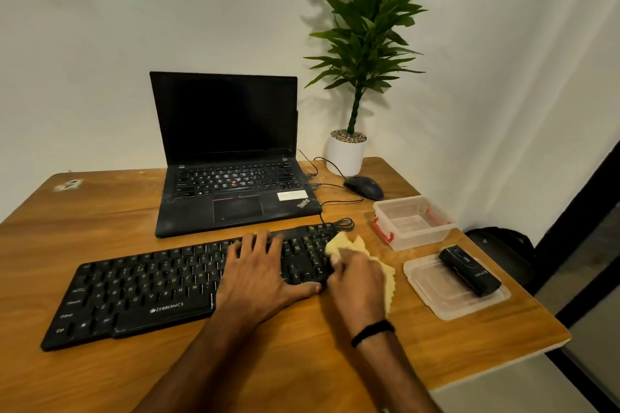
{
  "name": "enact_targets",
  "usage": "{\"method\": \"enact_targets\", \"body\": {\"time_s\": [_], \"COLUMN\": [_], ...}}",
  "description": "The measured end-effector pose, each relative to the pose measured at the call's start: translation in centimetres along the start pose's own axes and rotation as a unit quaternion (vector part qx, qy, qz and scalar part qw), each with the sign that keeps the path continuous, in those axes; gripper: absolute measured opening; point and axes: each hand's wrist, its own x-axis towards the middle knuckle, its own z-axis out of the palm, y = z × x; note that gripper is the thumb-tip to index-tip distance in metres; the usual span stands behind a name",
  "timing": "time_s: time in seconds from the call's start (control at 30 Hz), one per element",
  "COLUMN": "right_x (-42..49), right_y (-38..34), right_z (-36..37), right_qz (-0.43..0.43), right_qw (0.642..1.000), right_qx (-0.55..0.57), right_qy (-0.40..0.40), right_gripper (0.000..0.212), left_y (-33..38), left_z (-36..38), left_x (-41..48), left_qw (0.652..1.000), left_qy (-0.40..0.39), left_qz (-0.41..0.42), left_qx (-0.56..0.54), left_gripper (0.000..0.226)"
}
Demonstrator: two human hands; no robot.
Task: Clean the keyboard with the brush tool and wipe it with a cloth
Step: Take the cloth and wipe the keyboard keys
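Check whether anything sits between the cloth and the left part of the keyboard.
Yes: the left hand lies flat on the keyboard, just left of the cloth that the right hand grips at the right end. It would probably have to move first.

left hand (265, 273) lies flat on the black keyboard (141, 288); right hand (357, 282) presses yellow cloth (345, 243) to its end.

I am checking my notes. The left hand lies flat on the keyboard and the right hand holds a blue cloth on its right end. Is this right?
Not quite: the head view shows a yellow cloth, not blue. Otherwise yes: left hand flat on the keyboard, right hand holding the cloth on its right end.
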Motion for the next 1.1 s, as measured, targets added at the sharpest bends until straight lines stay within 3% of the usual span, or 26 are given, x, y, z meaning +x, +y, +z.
{"method": "enact_targets", "body": {"time_s": [0.1, 0.37, 0.5, 0.63, 0.7, 0.83, 0.93, 1.1], "right_x": [0.6, 4.6, 1.8, 5.6, 6.0, 5.2, 7.0, 6.5], "right_y": [-0.8, -3.4, -0.4, -2.3, -3.7, -2.5, -1.3, -1.6], "right_z": [1.8, 1.9, 2.3, 3.0, 4.0, 3.5, 2.6, 2.8], "right_qz": [-0.031, -0.012, -0.064, -0.033, -0.067, -0.138, -0.084, -0.124], "right_qw": [0.997, 0.995, 0.993, 0.998, 0.995, 0.985, 0.994, 0.989], "right_qx": [-0.067, -0.067, -0.091, -0.047, -0.042, -0.036, -0.013, -0.015], "right_qy": [-0.03, -0.067, -0.036, -0.034, -0.058, -0.093, -0.076, -0.08], "right_gripper": [0.027, 0.021, 0.036, 0.02, 0.017, 0.043, 0.042, 0.044], "left_y": [0.0, 0.0, 0.1, 0.1, -0.1, 0.0, 0.1, 0.1], "left_z": [0.0, -0.2, -0.5, -0.6, -0.5, -0.3, -0.1, -0.3], "left_x": [0.0, -0.2, -0.2, -0.2, -0.2, -0.2, -0.2, -0.3], "left_qw": [1.0, 1.0, 1.0, 1.0, 1.0, 1.0, 1.0, 1.0], "left_qy": [-0.006, -0.006, 0.003, -0.006, -0.007, -0.009, 0.002, 0.0], "left_qz": [0.011, 0.005, 0.018, 0.023, 0.019, 0.012, 0.001, -0.001], "left_qx": [0.003, -0.013, -0.002, -0.006, -0.015, -0.024, -0.023, -0.03], "left_gripper": [0.14, 0.137, 0.136, 0.135, 0.129, 0.12, 0.122, 0.123]}}
